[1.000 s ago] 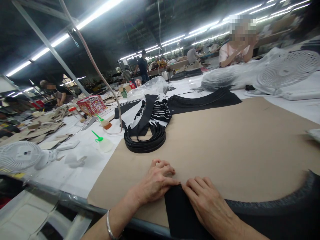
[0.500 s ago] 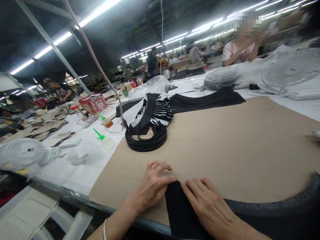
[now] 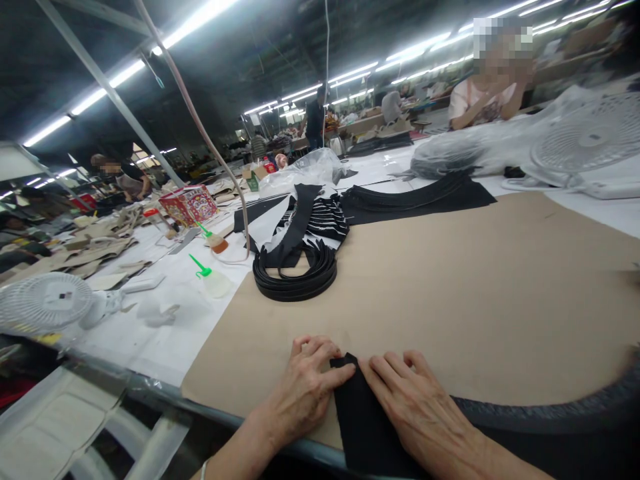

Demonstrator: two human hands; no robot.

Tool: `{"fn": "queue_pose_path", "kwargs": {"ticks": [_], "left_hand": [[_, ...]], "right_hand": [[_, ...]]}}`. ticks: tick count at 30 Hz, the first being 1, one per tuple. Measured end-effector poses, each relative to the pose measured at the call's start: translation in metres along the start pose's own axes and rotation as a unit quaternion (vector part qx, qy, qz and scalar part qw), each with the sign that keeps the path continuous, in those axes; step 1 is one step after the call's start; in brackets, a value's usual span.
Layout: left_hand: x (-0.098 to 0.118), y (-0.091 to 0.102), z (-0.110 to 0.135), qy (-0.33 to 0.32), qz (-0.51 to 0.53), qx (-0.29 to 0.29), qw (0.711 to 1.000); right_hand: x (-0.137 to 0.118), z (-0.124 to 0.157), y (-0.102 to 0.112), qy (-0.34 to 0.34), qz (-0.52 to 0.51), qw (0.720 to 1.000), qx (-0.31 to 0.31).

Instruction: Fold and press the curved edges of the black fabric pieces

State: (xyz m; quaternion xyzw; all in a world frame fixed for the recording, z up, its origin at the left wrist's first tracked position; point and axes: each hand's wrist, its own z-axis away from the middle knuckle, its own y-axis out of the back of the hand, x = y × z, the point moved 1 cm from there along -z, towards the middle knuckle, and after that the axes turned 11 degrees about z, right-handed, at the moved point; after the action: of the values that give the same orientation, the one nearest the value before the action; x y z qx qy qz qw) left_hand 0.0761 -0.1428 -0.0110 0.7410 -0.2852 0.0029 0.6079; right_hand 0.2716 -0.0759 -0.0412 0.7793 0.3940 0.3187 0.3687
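Note:
A black fabric piece (image 3: 367,420) lies at the front edge of the brown board, its far end narrow and turned over in a small flap. My left hand (image 3: 313,380) grips that end, the thumb on top of the cloth and the fingers curled at the flap. Close beside it my right hand (image 3: 415,393) presses on the same piece, fingers bent and held together, thumb hidden. To the right, a curved black panel (image 3: 540,427) with a fuzzy grey edge runs out past my right wrist; whether it is one with the piece I cannot tell.
Beyond my hands sit a coil of black strips (image 3: 295,283) and black cut pieces (image 3: 415,200) on the brown board (image 3: 450,293). Green-tipped glue bottles (image 3: 213,280) and a small white fan (image 3: 50,300) stand left. Another fan (image 3: 590,143) and a person (image 3: 483,100) are across the table.
The end of the black fabric piece has been folded over into a small flap under my left fingers. My left hand has shifted slightly down; the right has barely moved.

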Motion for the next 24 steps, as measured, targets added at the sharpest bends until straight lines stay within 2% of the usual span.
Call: {"fn": "queue_pose_path", "kwargs": {"ticks": [4, 7, 13, 19, 24], "left_hand": [[-0.001, 0.0, 0.001, 0.012, 0.01, -0.006, 1.0], [-0.002, -0.001, 0.002, 0.024, 0.019, -0.013, 0.999], [-0.003, -0.005, 0.004, 0.025, 0.028, -0.02, 0.999], [-0.004, -0.004, 0.007, 0.001, 0.002, -0.011, 1.0], [-0.006, -0.004, 0.014, -0.009, -0.016, 0.001, 1.0]], "right_hand": [[0.0, -0.006, 0.004, 0.009, 0.003, 1.0, 0.007], [0.0, -0.006, 0.004, 0.008, 0.004, 1.0, -0.01], [0.0, 0.011, -0.018, 0.03, 0.031, 0.996, -0.074], [-0.001, 0.025, -0.037, 0.039, 0.027, 0.997, -0.058], [-0.005, 0.022, -0.028, 0.052, 0.051, 0.997, -0.034]]}}
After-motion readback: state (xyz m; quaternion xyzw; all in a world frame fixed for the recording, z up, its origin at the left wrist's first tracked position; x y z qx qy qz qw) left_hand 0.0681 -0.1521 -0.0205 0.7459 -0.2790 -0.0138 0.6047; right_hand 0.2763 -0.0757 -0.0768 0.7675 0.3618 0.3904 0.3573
